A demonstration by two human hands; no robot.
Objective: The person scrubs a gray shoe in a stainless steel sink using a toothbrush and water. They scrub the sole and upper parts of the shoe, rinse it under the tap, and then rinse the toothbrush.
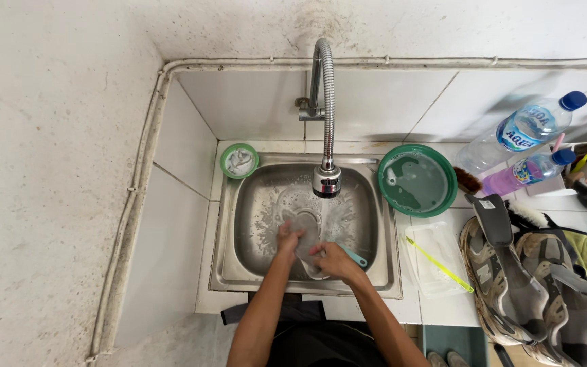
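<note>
Both my hands are down in a steel sink point(247, 272) under running water from a flexible metal tap point(326, 178). My left hand point(285, 242) grips the upper side of a grey shoe insole point(305, 234). My right hand point(332, 260) holds the insole's lower end, and a teal brush handle point(355, 257) sticks out beside that hand. Soap foam covers the sink floor.
A small green bowl point(240, 161) with paste sits at the sink's back left corner. A green basin point(417, 181) of water, a clear lid with a yellow toothbrush point(440, 266), grey sandals point(521, 285), two plastic bottles point(526, 129) and a brush holder stand on the right counter.
</note>
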